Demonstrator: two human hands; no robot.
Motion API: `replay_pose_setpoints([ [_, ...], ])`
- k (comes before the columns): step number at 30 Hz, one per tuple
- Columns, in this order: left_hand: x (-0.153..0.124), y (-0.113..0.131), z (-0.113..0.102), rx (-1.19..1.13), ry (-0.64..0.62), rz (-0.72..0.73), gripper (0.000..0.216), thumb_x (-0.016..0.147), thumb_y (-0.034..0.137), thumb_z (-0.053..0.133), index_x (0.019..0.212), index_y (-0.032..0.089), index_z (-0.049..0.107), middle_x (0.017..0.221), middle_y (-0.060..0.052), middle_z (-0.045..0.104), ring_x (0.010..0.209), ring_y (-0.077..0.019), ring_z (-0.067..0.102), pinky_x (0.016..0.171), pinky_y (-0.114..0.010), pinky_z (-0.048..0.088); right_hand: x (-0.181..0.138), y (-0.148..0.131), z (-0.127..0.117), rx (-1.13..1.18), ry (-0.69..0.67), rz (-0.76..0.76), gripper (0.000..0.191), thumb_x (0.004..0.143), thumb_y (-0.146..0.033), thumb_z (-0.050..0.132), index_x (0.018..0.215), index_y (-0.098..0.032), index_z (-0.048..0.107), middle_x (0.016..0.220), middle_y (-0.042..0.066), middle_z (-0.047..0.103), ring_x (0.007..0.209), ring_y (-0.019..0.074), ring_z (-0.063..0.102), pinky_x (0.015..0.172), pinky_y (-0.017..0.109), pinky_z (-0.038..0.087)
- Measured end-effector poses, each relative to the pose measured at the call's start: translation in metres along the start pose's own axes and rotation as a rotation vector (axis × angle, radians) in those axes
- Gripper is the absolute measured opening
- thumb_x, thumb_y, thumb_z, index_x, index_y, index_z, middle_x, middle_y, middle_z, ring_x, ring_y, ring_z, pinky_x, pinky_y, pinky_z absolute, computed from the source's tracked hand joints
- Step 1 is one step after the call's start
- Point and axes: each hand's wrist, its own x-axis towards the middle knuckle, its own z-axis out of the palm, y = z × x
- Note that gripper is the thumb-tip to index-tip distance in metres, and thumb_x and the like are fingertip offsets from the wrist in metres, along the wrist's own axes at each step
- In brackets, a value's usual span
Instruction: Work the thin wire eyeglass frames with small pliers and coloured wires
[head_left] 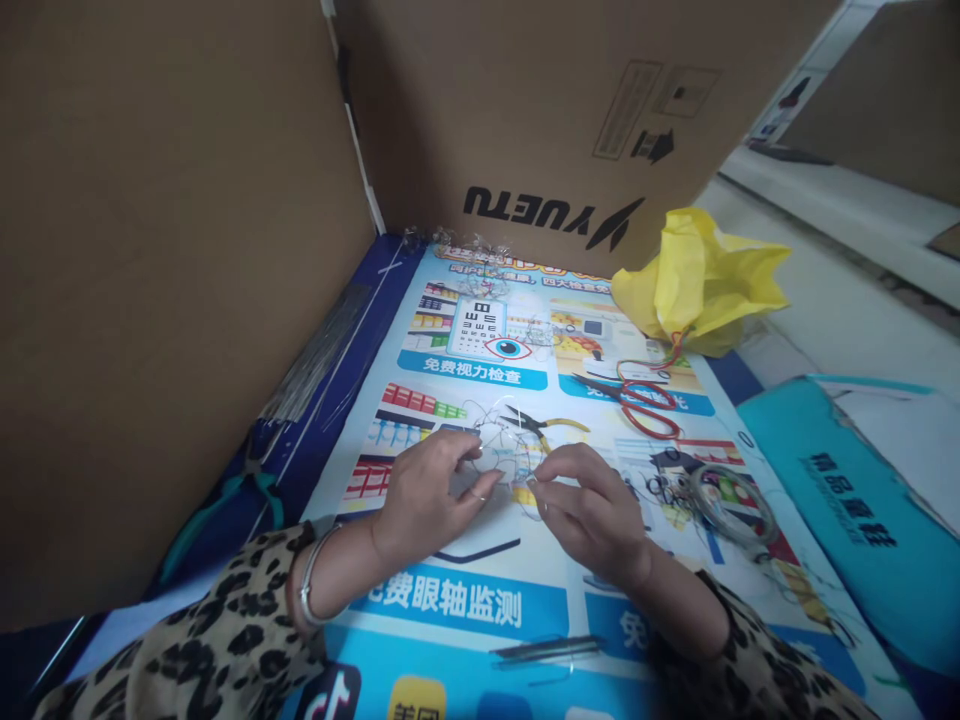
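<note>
A tangled piece of thin bent wire (504,436) is between my two hands, above the printed poster sheet. My left hand (429,492) curves around its left side, thumb and forefinger at the wire. On the other side, my right hand (592,508) pinches the wire's right end between thumb and fingers. Just beyond the wire lie small yellow-handled pliers (547,424). The strands are too fine to make out exactly where each fingertip touches.
Red-handled scissors (637,400), a wire coil (733,505) and a yellow bag (697,280) are at right, beside a teal box (847,520). Teal pliers (247,490) and straight wires (319,350) lie left. Short rods (547,650) lie in front. Cardboard walls (540,110) stand behind and left.
</note>
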Motion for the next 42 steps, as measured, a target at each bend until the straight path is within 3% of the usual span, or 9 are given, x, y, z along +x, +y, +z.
replay_pose_setpoints([
  [6,-0.002,-0.001,0.002,-0.022,-0.019,-0.032,0.024,0.075,0.029,0.064,0.09,0.017,0.05,0.074,-0.002,0.061,0.062,-0.0121,0.058,0.057,-0.025,0.049,-0.005,0.006,-0.001,-0.041,-0.035,-0.063,0.033,0.069,0.0,0.061,0.091,-0.024,0.056,0.085,0.007,0.06,0.079,0.019,0.057,0.066,0.038,0.05],
  [23,-0.003,-0.006,0.006,0.005,-0.04,0.053,0.021,0.075,0.025,0.063,0.09,0.016,0.051,0.075,-0.003,0.061,0.069,-0.0154,0.059,0.058,-0.026,0.048,-0.008,0.007,0.004,-0.031,-0.004,-0.073,0.032,0.069,0.001,0.06,0.093,-0.021,0.057,0.08,0.006,0.06,0.076,0.0179,0.056,0.065,0.035,0.049],
  [29,-0.002,-0.008,0.005,0.102,-0.089,0.11,0.017,0.078,0.025,0.06,0.091,0.016,0.053,0.074,-0.004,0.062,0.07,-0.0167,0.058,0.059,-0.027,0.045,-0.009,0.008,0.011,-0.034,-0.006,0.073,0.024,0.073,-0.004,0.059,0.089,-0.021,0.055,0.078,0.005,0.06,0.075,0.0175,0.056,0.067,0.033,0.048],
  [35,-0.001,-0.008,0.007,0.131,-0.082,0.175,0.022,0.077,0.02,0.059,0.097,0.016,0.051,0.075,-0.004,0.062,0.068,-0.0166,0.056,0.058,-0.027,0.044,-0.014,0.006,0.018,-0.059,-0.068,0.318,0.033,0.077,-0.014,0.058,0.108,-0.021,0.049,0.07,-0.001,0.055,0.066,0.0147,0.054,0.067,0.03,0.047],
  [42,-0.002,-0.01,0.008,0.136,-0.117,0.165,0.022,0.079,0.021,0.057,0.1,0.016,0.052,0.076,-0.004,0.062,0.069,-0.0168,0.056,0.06,-0.028,0.044,-0.01,0.009,0.019,-0.028,-0.092,0.33,0.021,0.078,-0.014,0.057,0.098,-0.021,0.056,0.074,0.001,0.057,0.072,0.0148,0.056,0.065,0.028,0.048],
])
